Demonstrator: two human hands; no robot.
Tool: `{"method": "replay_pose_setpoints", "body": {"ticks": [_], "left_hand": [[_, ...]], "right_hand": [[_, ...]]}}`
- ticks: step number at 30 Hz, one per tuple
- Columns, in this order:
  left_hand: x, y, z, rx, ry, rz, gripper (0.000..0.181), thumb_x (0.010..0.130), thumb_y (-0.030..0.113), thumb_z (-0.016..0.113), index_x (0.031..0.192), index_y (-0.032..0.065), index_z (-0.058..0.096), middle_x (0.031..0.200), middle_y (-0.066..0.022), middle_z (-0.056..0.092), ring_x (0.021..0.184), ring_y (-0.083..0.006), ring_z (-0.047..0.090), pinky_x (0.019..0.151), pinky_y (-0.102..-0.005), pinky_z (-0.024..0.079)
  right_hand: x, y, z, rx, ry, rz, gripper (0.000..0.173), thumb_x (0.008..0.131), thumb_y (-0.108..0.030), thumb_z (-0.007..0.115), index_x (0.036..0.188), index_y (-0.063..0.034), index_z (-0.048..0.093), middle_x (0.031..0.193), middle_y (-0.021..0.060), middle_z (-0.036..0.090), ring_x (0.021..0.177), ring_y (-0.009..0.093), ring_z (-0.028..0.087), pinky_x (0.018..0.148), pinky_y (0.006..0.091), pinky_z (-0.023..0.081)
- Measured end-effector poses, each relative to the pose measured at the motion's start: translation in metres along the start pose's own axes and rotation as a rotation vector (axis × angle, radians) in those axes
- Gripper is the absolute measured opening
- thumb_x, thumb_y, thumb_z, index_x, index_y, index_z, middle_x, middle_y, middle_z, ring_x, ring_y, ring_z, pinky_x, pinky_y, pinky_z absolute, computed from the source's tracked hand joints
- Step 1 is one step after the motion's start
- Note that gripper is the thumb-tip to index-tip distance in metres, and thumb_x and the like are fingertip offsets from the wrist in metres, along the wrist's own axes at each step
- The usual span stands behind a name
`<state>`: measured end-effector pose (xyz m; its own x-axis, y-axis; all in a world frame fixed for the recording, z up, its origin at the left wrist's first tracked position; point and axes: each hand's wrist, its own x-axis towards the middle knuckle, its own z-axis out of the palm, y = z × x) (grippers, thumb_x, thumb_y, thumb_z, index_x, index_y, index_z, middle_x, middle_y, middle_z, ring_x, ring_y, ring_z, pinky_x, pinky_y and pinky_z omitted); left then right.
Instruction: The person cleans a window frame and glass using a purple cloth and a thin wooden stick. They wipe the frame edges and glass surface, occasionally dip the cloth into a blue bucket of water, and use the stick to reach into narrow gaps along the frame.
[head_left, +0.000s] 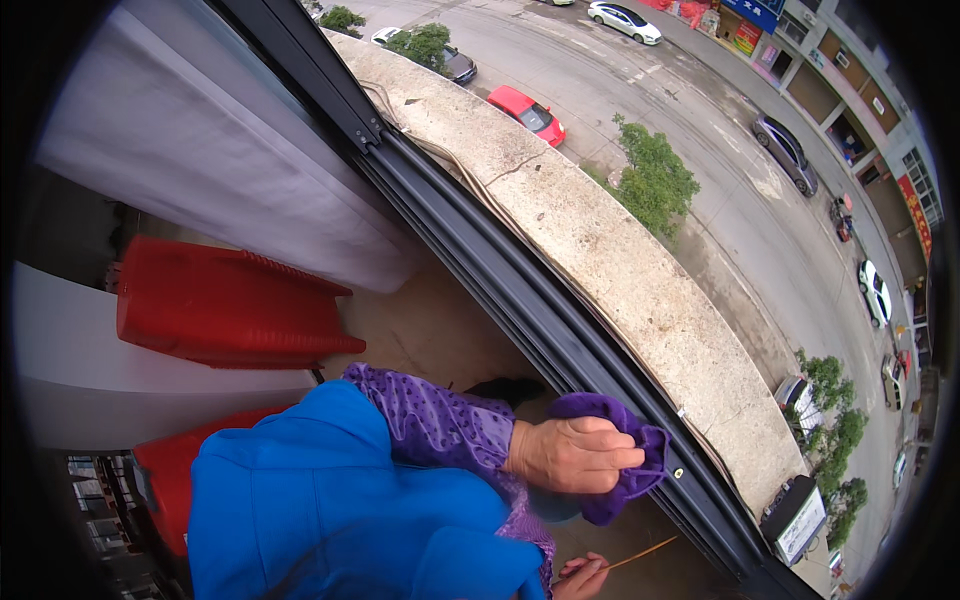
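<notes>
My left hand (574, 454), in a purple patterned sleeve, grips a bunched purple cloth (604, 502). It presses the cloth against the dark metal window track (551, 341), near the track's lower right end. My right hand (581, 579) is at the bottom of the view, partly cut off by the frame edge. Between its fingers is a thin yellowish-brown stick (643, 553), pointing up and right towards the track without visibly touching it. Part of a rounded bluish-grey thing (553, 508) shows below my left wrist, too covered to identify.
Beyond the track run cables (480, 187) and a concrete ledge (600, 240), with a street far below. A black box (796, 521) with a label sits on the ledge. Behind me are stacked red plastic stools (232, 307), a white curtain (217, 142) and another red item (169, 480).
</notes>
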<state>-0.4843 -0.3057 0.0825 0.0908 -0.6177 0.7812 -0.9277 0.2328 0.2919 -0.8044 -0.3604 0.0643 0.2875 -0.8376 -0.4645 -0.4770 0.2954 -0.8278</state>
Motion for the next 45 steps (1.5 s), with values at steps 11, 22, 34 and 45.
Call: {"method": "replay_pose_setpoints", "body": {"ticks": [11, 22, 34, 45], "left_hand": [[-0.106, -0.150, -0.234, 0.765, 0.161, -0.512, 0.040, 0.090, 0.020, 0.074, 0.121, -0.0019, 0.061, 0.113, -0.0214, 0.065, 0.104, -0.0421, 0.065, 0.092, -0.0445, 0.051], [0.003, 0.009, 0.003, 0.434, 0.167, -0.226, 0.033, 0.088, 0.014, 0.074, 0.113, -0.0054, 0.066, 0.105, -0.0216, 0.068, 0.100, -0.0431, 0.065, 0.093, -0.0474, 0.050], [0.141, 0.192, 0.228, -0.108, -0.029, -0.137, 0.051, 0.075, 0.014, 0.078, 0.122, 0.0033, 0.058, 0.110, -0.0180, 0.063, 0.110, -0.0382, 0.059, 0.096, -0.0463, 0.047], [0.141, 0.182, 0.190, -0.029, -0.272, -0.146, 0.030, 0.075, 0.003, 0.070, 0.099, 0.0054, 0.052, 0.093, -0.0182, 0.060, 0.095, -0.0425, 0.060, 0.083, -0.0465, 0.051]], "right_hand": [[0.025, 0.045, 0.031, 0.147, -0.018, -0.045, 0.024, 0.112, -0.021, 0.047, 0.107, -0.0026, 0.060, 0.074, 0.0021, 0.062, 0.061, 0.007, 0.052, 0.056, 0.0219, 0.041], [-0.074, 0.138, -0.047, 0.236, 0.325, 0.027, 0.026, 0.111, -0.023, 0.047, 0.106, -0.0029, 0.062, 0.073, 0.0020, 0.065, 0.060, 0.006, 0.052, 0.054, 0.0223, 0.042], [-0.213, 0.275, -0.133, 0.401, 0.697, 0.104, 0.026, 0.109, -0.025, 0.046, 0.104, -0.0049, 0.062, 0.070, 0.0031, 0.062, 0.058, 0.009, 0.051, 0.053, 0.0244, 0.041], [-0.225, 0.301, -0.139, 0.532, 0.752, 0.120, 0.024, 0.107, -0.023, 0.049, 0.101, -0.0045, 0.062, 0.070, 0.0028, 0.060, 0.059, 0.010, 0.052, 0.052, 0.0238, 0.042]]}}
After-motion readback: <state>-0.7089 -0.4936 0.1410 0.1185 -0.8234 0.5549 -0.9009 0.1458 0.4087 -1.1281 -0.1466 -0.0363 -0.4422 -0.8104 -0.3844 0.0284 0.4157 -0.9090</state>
